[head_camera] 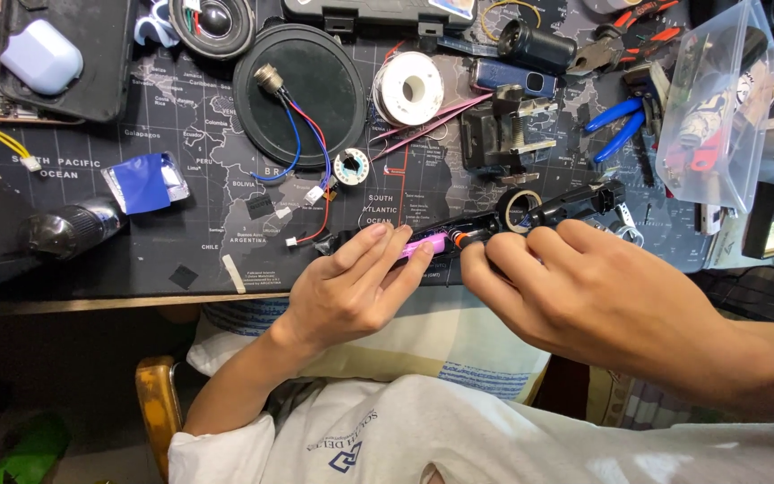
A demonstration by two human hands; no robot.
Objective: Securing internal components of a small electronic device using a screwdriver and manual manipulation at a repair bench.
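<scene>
Both hands work at the near edge of a dark desk mat [181, 170] printed with a world map. The left hand [351, 287] curls around a pink cylindrical cell [425, 244], its fingertips pressing on the cell where it sits in a long black housing [548, 213] that lies across the mat. The right hand [575, 282] pinches the cell's other end between thumb and forefinger, right where thin red and black leads meet it; whether those fingers grip the cell itself or only the wires is hard to tell, since the knuckles cover the spot. A roll of black tape [521, 208] rests against the housing just behind the right hand. Farther back lie a white solder spool [409, 88], a round black disc [302, 94] carrying a metal connector with blue and red wires, and a small black vise [503, 134]. Blue-handled pliers [620, 125] sit beside a clear plastic bag [718, 108] of parts at the right. A blue foil packet [145, 182] lies well apart at the left.
</scene>
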